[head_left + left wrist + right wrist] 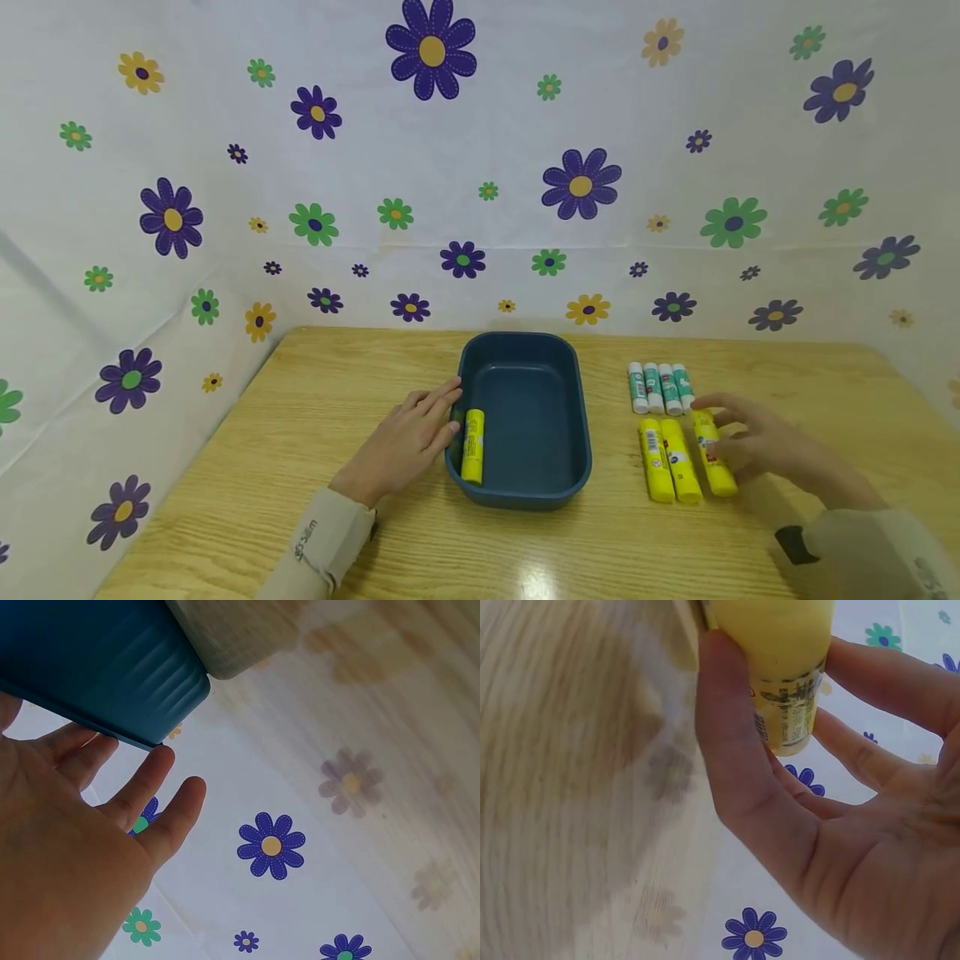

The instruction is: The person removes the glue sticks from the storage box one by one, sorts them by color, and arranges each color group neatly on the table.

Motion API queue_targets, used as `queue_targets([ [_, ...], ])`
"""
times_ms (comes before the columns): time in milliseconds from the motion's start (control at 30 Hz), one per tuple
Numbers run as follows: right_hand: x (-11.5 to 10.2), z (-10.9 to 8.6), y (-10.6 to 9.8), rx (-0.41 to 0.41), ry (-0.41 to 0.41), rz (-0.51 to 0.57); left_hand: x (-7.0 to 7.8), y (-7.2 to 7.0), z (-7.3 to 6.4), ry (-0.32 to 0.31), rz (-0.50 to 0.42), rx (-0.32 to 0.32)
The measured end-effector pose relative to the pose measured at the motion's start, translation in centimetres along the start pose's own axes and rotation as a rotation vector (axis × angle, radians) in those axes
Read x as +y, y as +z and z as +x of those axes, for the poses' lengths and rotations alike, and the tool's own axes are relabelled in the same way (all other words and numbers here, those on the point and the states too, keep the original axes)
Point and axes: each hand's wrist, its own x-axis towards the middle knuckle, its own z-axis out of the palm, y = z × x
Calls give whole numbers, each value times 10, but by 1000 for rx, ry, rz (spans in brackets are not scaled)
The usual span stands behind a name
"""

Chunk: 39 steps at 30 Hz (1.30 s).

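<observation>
In the right wrist view a yellow glue stick is pinched between the thumb and fingers of my right hand. The head view has this right hand at the right, tilting that glue stick beside two other yellow glue sticks lying on the table. My left hand rests with its extended fingers touching the left rim of a dark blue bin. Inside the bin, along its left wall, lies one yellow glue stick. From the left wrist, the fingertips meet the bin's rim.
Several smaller white and green glue sticks lie in a row behind the yellow ones. The wooden table meets a white flower-print sheet at its back and left side.
</observation>
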Motion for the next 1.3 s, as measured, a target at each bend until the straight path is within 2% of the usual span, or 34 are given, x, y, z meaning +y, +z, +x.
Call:
queue_targets([
  [300, -1, 8, 8, -19, 58, -60, 0, -2, 0, 9, -3, -5],
  [667, 0, 13, 9, -27, 71, -126, 0, -1, 1, 6, -13, -8],
  [833, -5, 11, 1, 9, 54, -145, 0, -1, 0, 7, -13, -4],
  [1033, -27, 9, -8, 69, -30, -110, 0, -1, 0, 0, -12, -5],
  [1300, -75, 22, 6, 90, -138, -59, 0, 0, 0, -1, -13, -5],
])
